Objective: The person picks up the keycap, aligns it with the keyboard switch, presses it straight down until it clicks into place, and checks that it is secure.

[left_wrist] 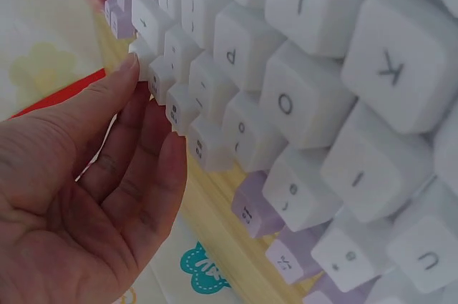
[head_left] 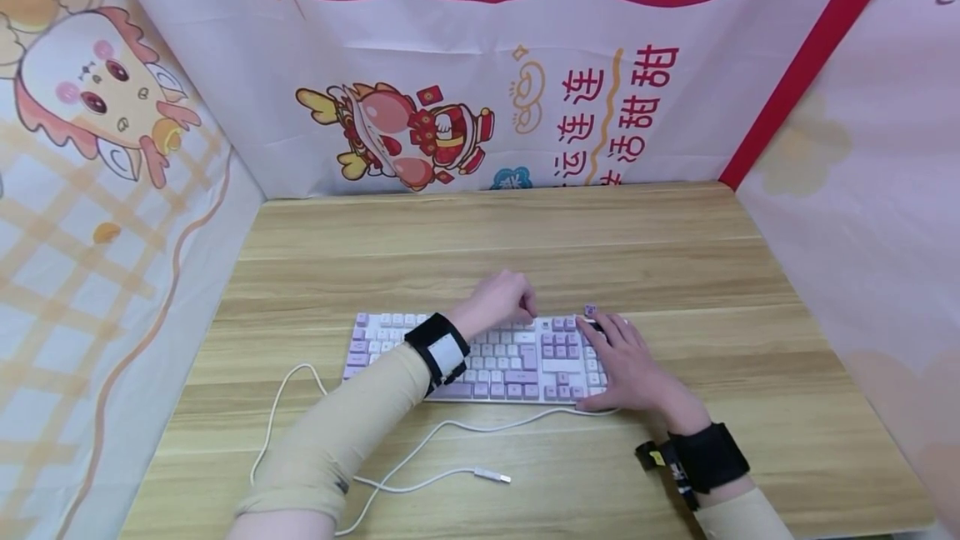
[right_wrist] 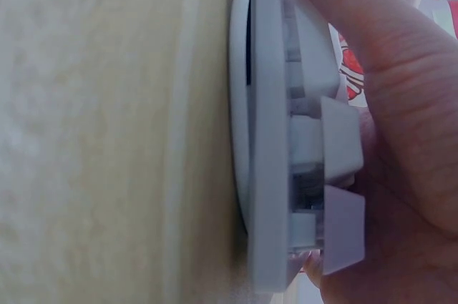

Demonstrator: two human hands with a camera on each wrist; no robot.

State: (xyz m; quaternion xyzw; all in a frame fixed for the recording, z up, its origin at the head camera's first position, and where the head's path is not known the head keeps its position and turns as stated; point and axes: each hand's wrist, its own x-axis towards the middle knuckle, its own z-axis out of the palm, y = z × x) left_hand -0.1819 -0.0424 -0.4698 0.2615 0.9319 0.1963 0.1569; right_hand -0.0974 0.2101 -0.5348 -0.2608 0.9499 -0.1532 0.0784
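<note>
A white and lilac keyboard lies on the wooden table. My left hand is at its back edge, thumb and fingers pinching a white keycap at the end of the top row. At the right end, my right hand grips the keyboard, with the thumb at the front edge and the fingers reaching toward the back edge. In the right wrist view, keycaps stand up from the keyboard's side beneath that hand. A loose lilac keycap sits just behind the keyboard, near the right fingertips.
A white cable loops across the table in front of the keyboard, ending in a USB plug. Both wrists wear black straps. Printed cloth hangs behind and beside the wooden table.
</note>
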